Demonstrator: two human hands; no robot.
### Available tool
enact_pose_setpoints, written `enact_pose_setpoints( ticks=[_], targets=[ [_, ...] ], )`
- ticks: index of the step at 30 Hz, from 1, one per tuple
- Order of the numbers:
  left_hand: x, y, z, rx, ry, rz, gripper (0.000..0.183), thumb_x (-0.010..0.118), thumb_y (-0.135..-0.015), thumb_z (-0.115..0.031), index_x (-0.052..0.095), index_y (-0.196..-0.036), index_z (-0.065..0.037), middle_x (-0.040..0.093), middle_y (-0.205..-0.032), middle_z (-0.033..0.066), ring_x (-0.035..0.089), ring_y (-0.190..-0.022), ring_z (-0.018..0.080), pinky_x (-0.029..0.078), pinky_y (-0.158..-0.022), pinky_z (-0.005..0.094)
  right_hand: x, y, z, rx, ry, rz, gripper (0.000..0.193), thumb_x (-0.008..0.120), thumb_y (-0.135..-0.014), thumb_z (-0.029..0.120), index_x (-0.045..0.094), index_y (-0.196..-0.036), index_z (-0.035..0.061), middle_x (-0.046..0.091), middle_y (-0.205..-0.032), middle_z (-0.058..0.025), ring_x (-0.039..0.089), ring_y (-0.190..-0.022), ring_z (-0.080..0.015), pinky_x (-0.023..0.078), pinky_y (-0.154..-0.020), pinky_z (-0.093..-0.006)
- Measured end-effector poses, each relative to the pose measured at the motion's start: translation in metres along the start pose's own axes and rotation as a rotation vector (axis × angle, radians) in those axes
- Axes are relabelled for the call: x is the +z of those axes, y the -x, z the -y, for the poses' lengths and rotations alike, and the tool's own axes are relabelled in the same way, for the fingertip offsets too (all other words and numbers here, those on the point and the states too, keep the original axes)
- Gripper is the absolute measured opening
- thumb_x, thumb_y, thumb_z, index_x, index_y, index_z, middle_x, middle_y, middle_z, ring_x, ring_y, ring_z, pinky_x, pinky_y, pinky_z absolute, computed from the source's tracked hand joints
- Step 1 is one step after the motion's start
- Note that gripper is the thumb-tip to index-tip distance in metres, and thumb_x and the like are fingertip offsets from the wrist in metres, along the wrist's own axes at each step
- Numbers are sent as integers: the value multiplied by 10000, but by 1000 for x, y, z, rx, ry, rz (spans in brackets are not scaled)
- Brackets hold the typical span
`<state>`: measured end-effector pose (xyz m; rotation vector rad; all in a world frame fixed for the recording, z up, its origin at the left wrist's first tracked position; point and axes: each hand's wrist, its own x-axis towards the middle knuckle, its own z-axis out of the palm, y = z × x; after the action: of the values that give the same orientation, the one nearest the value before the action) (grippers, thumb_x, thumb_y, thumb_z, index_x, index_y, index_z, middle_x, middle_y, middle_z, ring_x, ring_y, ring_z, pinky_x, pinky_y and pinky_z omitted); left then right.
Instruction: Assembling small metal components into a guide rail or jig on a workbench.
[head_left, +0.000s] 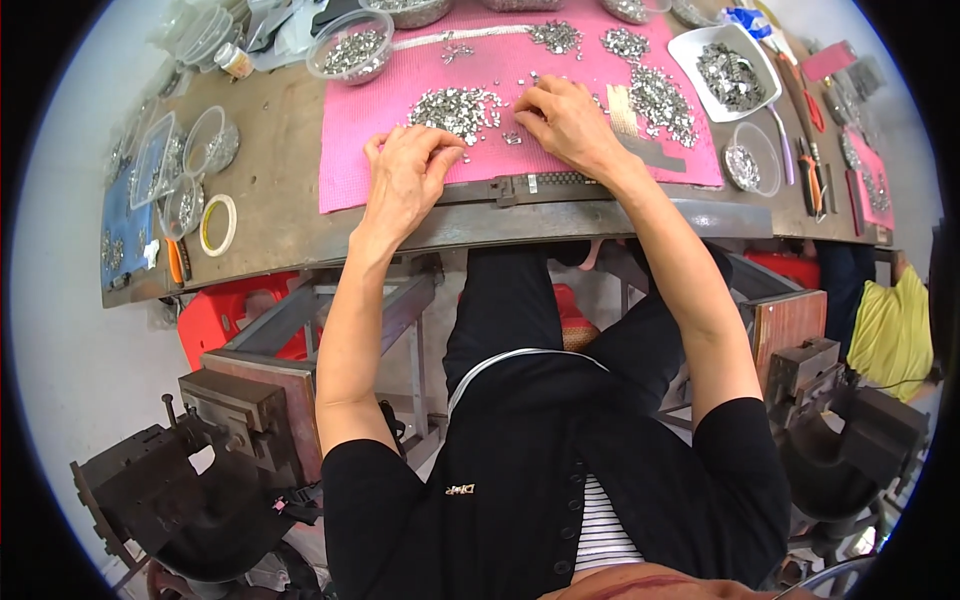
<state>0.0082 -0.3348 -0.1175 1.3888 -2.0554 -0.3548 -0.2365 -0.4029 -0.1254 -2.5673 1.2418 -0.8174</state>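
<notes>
A pink ribbed mat (350, 130) covers the worktop in front of me, with a heap of small shiny metal pieces (455, 108) on it. At the heap's near left edge is my left hand (405, 172), its thumb and index finger closed in a pinch by the mat's surface. My right hand (572, 125) is to the right of the heap, fingers curled and drawn together near a few loose pieces (512, 138). What either hand pinches is too small or hidden to make out. Beyond my right hand lies another heap of metal pieces (662, 105).
A metal strip fixture (530, 186) runs along the near table edge. Clear bowls (350, 48) and a white tray (725, 75) hold metal parts. Tape (218, 225) lies left, pliers (810, 180) right. Bench vises (240, 420) flank my legs. Someone in yellow (890, 330) is at far right.
</notes>
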Motion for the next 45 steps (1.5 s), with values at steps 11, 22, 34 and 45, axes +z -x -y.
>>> enact_pose_setpoints(
  ticks=[11,22,34,45],
  targets=[
    [-1,-3,2,185,-129,55,82,757,-857,-194,753,-936,-170,597,-826,8,568,-915,217,323,-981,484,-4,8,-2,42,28,1,120,632,-906,138,712,-958,65,655,-932,-94,633,-961,-290,432,-872,-449],
    [-6,-3,-1,128,-133,103,95,750,-856,-185,699,-918,-134,634,-844,18,576,-918,234,342,-971,487,10,2,2,-35,82,-62,96,662,-888,154,688,-945,81,625,-903,-84,614,-919,-297,428,-837,-443],
    [35,10,-46,236,32,-98,81,713,-861,-109,671,-931,-105,627,-894,43,589,-942,241,355,-962,450,-22,38,13,-46,-163,-95,64,615,-904,36,621,-957,2,625,-937,-127,612,-905,-338,478,-782,-420],
    [64,8,-58,265,70,-174,150,734,-805,-86,660,-934,-68,620,-912,64,591,-925,272,383,-954,449,-10,83,38,17,-195,-230,129,688,-846,9,601,-939,27,603,-947,-100,579,-887,-298,420,-802,-397]
  ],
)
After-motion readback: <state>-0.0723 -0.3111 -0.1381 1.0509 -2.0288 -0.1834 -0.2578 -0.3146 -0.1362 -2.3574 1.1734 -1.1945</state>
